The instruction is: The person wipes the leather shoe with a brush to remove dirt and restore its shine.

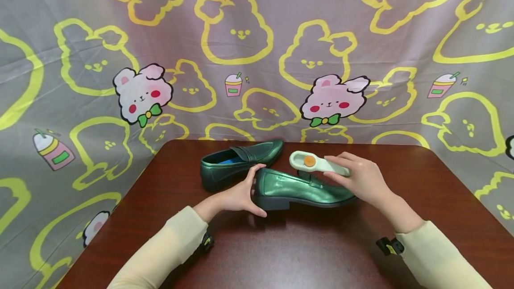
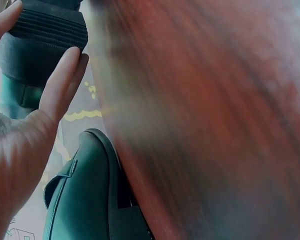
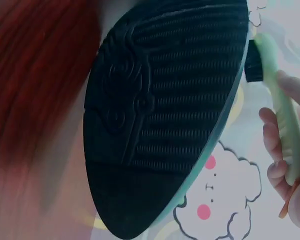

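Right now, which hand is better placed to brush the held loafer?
Probably the right hand: it grips the pale green brush, dark bristles close to the metallic green loafer, whose heel the left hand holds.

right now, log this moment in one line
left hand: holds front shoe at heel | right hand: holds pale brush, bristles by that shoe | rear shoe: on table

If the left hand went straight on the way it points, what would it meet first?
The left hand likely meets the heel of the near shoe, already in its grip; exact depth there is unclear.
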Motion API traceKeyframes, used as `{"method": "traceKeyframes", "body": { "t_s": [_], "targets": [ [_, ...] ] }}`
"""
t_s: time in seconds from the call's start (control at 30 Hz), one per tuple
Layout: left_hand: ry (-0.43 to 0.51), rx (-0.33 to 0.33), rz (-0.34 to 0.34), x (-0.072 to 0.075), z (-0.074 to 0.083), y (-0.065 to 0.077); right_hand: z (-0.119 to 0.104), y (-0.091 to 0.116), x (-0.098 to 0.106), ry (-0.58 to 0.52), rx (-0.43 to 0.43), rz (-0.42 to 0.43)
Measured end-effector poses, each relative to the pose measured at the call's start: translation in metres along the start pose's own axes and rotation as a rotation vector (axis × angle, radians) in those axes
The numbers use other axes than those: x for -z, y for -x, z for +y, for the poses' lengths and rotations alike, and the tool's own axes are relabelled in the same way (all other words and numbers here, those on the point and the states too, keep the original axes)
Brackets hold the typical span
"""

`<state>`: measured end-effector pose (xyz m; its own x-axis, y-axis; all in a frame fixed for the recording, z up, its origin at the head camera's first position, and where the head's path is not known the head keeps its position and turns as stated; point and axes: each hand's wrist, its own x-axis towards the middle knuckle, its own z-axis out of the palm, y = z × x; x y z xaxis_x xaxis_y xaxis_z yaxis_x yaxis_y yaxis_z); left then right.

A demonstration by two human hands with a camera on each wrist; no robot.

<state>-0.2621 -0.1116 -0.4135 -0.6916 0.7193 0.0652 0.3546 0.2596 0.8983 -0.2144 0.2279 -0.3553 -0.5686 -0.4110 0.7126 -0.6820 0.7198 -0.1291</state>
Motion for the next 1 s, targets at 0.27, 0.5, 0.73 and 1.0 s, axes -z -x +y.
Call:
{"method": "traceKeyframes", "body": {
  "t_s": [0.27,0.5,0.73,1.0],
  "targets": [
    [-0.031,0.001,0.009,0.000,0.001,0.001,-0.026,0.009,-0.007,-0.153,0.241,-0.076],
    [-0.071,-0.013,0.006,0.000,0.000,0.002,-0.017,0.014,-0.005,-0.104,0.161,-0.049],
    [-0.063,-0.010,0.001,0.001,0.001,0.001,0.009,0.014,0.005,0.002,-0.055,-0.040],
    [-0.051,0.003,-0.003,0.000,0.002,0.001,-0.007,0.022,0.010,-0.074,0.024,-0.064]
  ]
}}
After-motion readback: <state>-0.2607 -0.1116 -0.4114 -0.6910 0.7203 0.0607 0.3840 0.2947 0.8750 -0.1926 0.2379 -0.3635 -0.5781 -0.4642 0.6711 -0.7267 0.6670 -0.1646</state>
